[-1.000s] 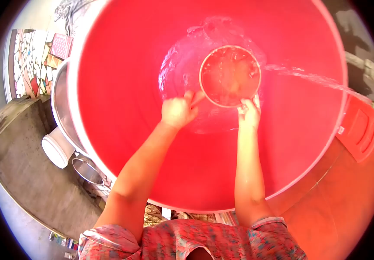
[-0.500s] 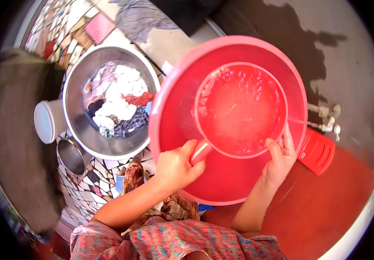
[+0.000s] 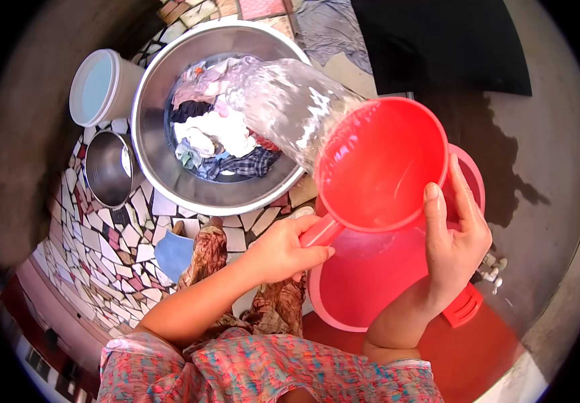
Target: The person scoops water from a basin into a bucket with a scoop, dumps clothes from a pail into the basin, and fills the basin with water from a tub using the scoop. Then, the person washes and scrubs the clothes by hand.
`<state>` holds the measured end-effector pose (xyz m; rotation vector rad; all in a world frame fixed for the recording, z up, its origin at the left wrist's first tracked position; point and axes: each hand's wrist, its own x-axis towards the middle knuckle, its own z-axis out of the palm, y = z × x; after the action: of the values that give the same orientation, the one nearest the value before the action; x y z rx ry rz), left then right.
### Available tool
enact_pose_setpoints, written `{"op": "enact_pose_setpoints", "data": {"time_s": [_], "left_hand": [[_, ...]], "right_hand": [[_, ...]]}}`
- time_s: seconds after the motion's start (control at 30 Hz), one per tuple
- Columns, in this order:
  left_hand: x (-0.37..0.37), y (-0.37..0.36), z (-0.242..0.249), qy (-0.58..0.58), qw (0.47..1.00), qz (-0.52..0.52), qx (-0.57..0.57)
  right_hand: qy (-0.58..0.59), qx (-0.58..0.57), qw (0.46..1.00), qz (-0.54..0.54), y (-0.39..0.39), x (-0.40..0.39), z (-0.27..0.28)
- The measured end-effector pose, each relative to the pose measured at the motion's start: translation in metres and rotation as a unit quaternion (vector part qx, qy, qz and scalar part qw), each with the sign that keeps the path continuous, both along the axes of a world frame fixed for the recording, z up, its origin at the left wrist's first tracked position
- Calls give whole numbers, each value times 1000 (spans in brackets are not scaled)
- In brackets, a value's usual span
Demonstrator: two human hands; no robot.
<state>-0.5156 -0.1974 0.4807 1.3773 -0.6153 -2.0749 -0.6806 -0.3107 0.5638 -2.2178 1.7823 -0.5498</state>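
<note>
My left hand (image 3: 283, 250) is wrapped round the handle of a red dipper (image 3: 391, 168). The dipper is tilted to the left, and a thick sheet of water (image 3: 297, 104) pours from it into a steel basin (image 3: 162, 181). Wet clothes (image 3: 219, 134) in white, pink, dark and checked cloth lie in water there. With thumb and fingers, my right hand (image 3: 458, 235) grips the dipper's right rim. Below the dipper is a large pink-red tub (image 3: 350, 289).
A white bucket (image 3: 125, 87) and a steel pot (image 3: 110, 168) stand left of the basin on mosaic tiles. A tap (image 3: 495, 272) and a red plastic piece (image 3: 463, 305) are at the right. Grey cloth (image 3: 330, 30) lies at the top.
The dipper, level over the tub before, has moved up and tipped left, and its water now pours into the basin. The view has shifted left, and my hands have kept hold.
</note>
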Motion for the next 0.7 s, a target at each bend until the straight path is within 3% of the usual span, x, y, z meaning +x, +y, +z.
{"op": "enact_pose_setpoints", "data": {"time_s": [0.13,0.17,0.27,0.43,0.5,0.57,0.6,0.67,0.7], "left_hand": [[18,4,-4,69,997,26,17],[17,6,-8,133,990,42,-2],[22,2,1,231,970,61,-35],[4,-14,12,310,947,45,-73],[-21,-18,9,233,969,-4,-80],[-50,-29,15,191,977,-65,-61],[-71,-32,13,105,989,-90,-52],[-120,-30,-5,-73,984,-135,-88],[-147,-27,-24,-68,982,-156,-86]], "right_hand": [[-43,-43,995,80,0,36,4],[-42,-43,995,84,3,44,9],[-35,-161,975,152,7,57,26],[41,-225,947,227,23,18,50],[-70,-267,950,142,29,-5,36],[-208,-224,952,27,32,-40,12],[-251,-192,948,-35,34,-63,-1],[-234,-71,954,-176,43,-130,-33],[-214,-9,946,-244,49,-166,-56]]}}
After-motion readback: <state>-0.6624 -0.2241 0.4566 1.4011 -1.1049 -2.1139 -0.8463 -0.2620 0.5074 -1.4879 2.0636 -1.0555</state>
